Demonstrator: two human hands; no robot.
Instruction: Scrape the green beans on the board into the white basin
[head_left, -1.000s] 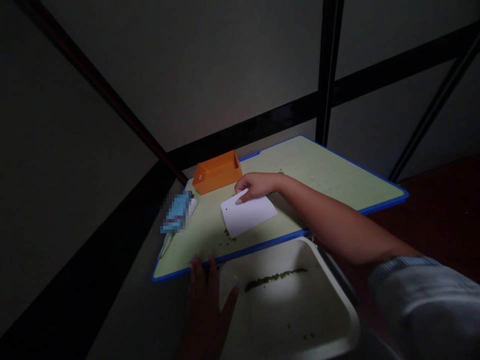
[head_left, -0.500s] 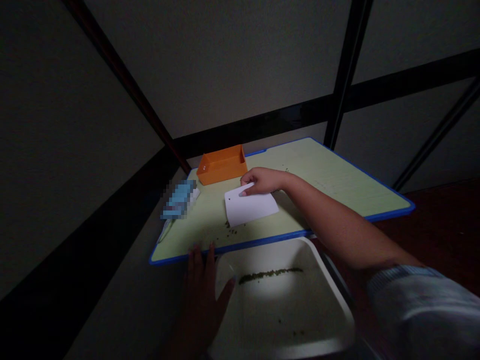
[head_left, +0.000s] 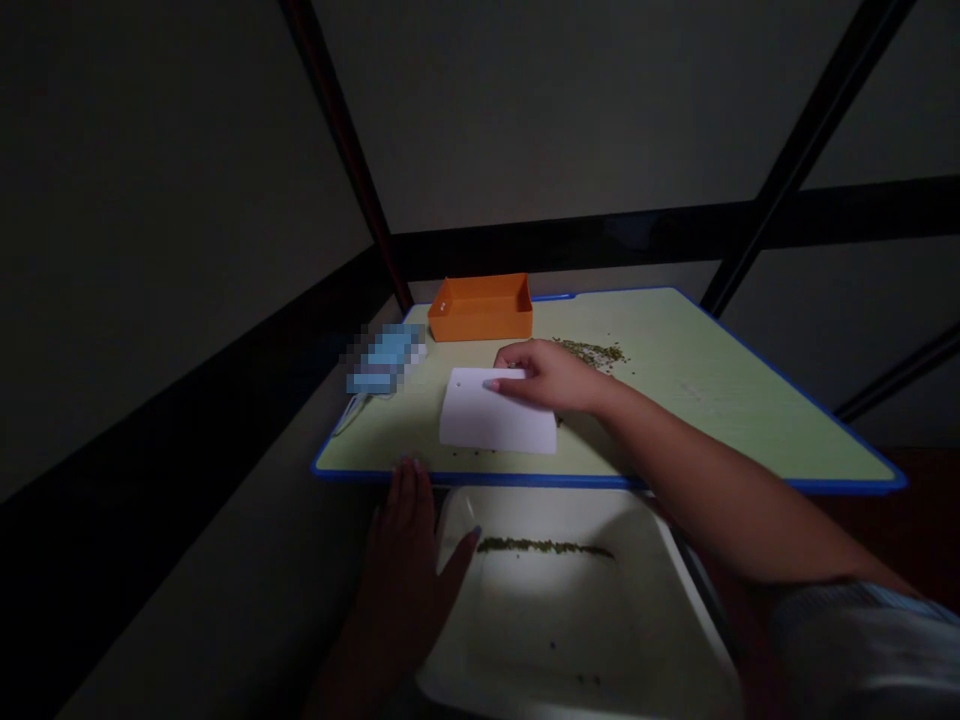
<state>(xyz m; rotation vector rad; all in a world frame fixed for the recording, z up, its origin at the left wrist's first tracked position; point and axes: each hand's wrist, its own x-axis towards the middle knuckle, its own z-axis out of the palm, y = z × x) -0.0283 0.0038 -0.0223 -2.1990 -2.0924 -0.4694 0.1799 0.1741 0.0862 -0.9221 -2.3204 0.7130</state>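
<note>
My right hand (head_left: 551,375) pinches a white card (head_left: 495,420) with a small hole in one corner, thumb on top. The card is tilted over the pale green tabletop (head_left: 712,400), and a few small greenish-brown grains show along its lower edge. Behind the hand lies a scattered heap of the same grains (head_left: 592,353). My left hand (head_left: 409,560) has its fingers stretched out, fingertips at the table's blue edge, thumb over the left rim of a white basin (head_left: 690,580). Inside the basin, just below the table, a line of grains (head_left: 544,546) lies along the far side.
An orange open box (head_left: 480,322) stands at the table's back left. Left of the card is a blurred-out blue object (head_left: 386,358) with a white cable (head_left: 349,412). Dark-trimmed wall panels (head_left: 555,120) rise behind the table.
The view has turned, so the table looks more level. The grain heap behind my right hand now shows. The card is still held and lies a little flatter; my left hand stays at the basin rim.
</note>
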